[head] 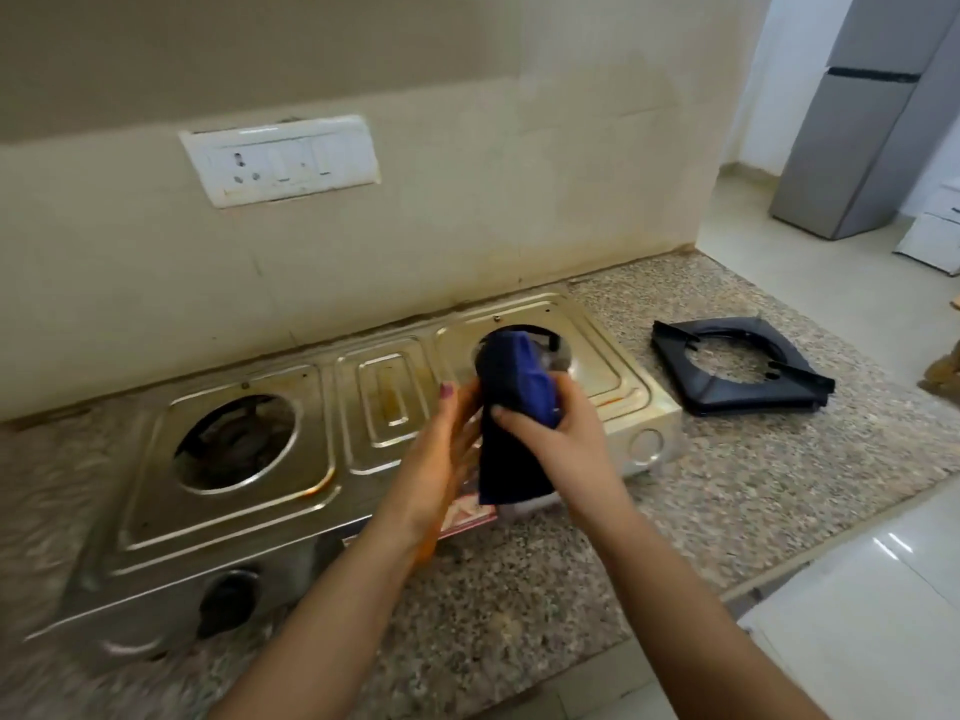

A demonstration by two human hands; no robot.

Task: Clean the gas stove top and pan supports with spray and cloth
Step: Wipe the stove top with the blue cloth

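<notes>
Hard to make out: the lower left of the frame is smeared by motion blur, which softens the front knob [228, 600]. A small red and white patch below the cloth cannot be identified.
Partly hidden: the right burner opening [553, 350], covered by the cloth.
Surface: speckled granite [727, 485], running from lower left to the right edge.
Stove: a steel two-burner top [249, 511] at centre left, its left burner opening [236, 441] uncovered.
Pan support: black [743, 363], lying flat on the surface at right, apart from the stove.
Room: a beige wall with a white socket plate [280, 161] at upper left, and a grey fridge [857, 122] at upper right.
Cloth: dark blue [511, 407], hanging at centre above the stove.
Right hand: [566, 428] fingers curled round the cloth's upper part.
Left hand: [441, 454] fingers nearly straight against the cloth's left edge. The blur makes it impossible to tell whether they pinch it.
</notes>
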